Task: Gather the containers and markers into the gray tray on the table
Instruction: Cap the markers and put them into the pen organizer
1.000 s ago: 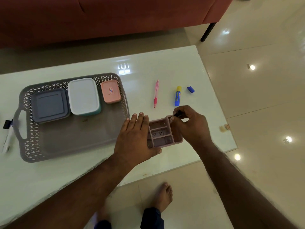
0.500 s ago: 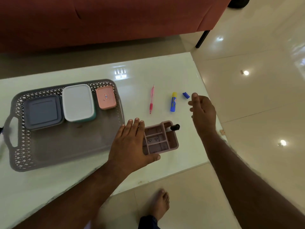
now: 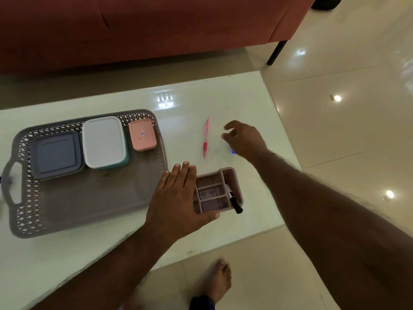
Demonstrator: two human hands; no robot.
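Colours here are pretty muted overall; the tray [image 3: 89, 211] is gray with a diamond lattice pattern cut all around its rim, plain solid gray on the floor of it; inside sit three containers: a slate-blue lid [image 3: 55, 154], a white lid over a teal base [image 3: 104, 142], and a small peach-pink one [image 3: 142, 135] with a tiny red-and-blue sticker; the divided organizer [image 3: 218, 191] is dusty mauve-pink; a black marker [image 3: 235, 203] lies in it; the pen [image 3: 206, 137] is hot pink; a bit of bright blue [image 3: 233, 151] peeks under the right hand; worktop [image 3: 201, 101] glossy white, sofa [image 3: 156, 27] rust red, floor [image 3: 346, 130] cream tile.
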